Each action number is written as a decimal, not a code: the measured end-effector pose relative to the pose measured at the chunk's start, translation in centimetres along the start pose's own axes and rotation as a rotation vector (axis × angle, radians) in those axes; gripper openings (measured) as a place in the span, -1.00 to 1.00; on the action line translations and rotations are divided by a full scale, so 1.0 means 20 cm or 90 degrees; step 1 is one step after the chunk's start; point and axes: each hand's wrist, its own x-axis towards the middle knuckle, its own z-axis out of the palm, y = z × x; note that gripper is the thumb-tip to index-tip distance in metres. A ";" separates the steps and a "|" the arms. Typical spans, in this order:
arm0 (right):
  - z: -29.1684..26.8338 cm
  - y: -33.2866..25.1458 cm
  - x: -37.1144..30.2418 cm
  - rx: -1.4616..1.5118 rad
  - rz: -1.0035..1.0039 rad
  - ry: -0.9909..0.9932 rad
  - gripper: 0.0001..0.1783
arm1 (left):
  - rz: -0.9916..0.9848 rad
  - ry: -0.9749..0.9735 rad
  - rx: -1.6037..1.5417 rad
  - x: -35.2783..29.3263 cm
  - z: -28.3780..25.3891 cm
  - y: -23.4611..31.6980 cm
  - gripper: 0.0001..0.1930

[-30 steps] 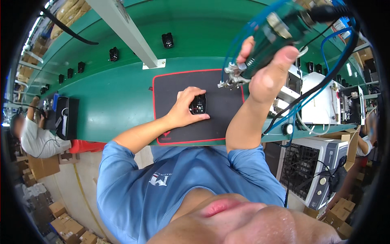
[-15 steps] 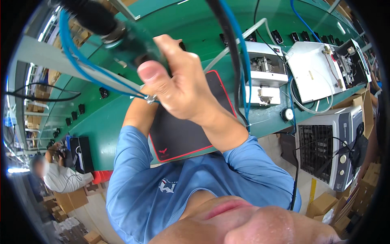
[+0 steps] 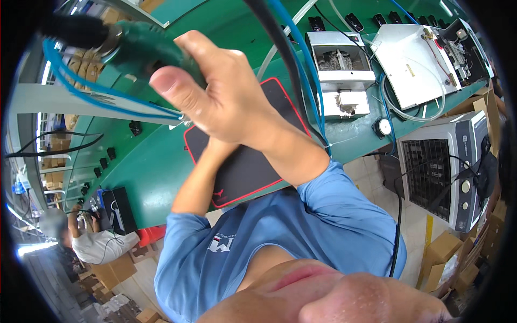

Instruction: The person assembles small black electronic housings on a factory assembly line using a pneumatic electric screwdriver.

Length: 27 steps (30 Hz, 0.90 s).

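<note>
In the head view, the right hand (image 3: pixel 226 99) fills the upper centre, its fingers wrapped around a green power screwdriver (image 3: pixel 137 51), which points up toward the upper left of the frame. A black cable (image 3: pixel 72 32) joins its end, and blue tubes (image 3: pixel 121 99) loop beneath it. The left forearm (image 3: pixel 195 185) rises at centre-left; the left hand is hidden behind the right, so I cannot tell whether its fingers are released or grasping. Under both arms, a red-edged black mat (image 3: pixel 250 175) lies on the green tabletop (image 3: pixel 153 185). A boxy grey machine (image 3: pixel 339 75) stands at upper right.
</note>
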 end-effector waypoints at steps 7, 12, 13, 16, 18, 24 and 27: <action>-0.05 0.03 -0.02 -0.075 0.033 -0.006 -0.39 | 0.065 -0.045 0.018 -0.59 0.21 0.13 -0.79; -0.06 0.00 -0.06 -0.031 0.094 -0.025 -0.33 | 0.181 0.004 0.100 -0.53 0.29 0.11 -0.79; -0.06 0.00 -0.07 -0.019 0.095 -0.015 -0.32 | 0.195 0.003 0.101 -0.52 0.29 0.10 -0.80; -0.02 -0.06 -0.07 -0.019 0.126 0.018 -0.27 | 0.223 0.029 0.105 -0.52 0.29 0.06 -0.81; -0.04 -0.13 -0.05 -0.057 0.155 0.062 -0.19 | 0.291 0.028 0.134 -0.53 0.32 0.09 -0.81; -0.06 -0.17 0.02 -0.096 0.071 0.065 -0.14 | 0.293 -0.064 0.229 -0.53 0.34 0.09 -0.81; -0.02 -0.22 0.04 -0.116 0.106 0.126 -0.11 | 0.332 0.006 0.174 -0.55 0.34 0.08 -0.82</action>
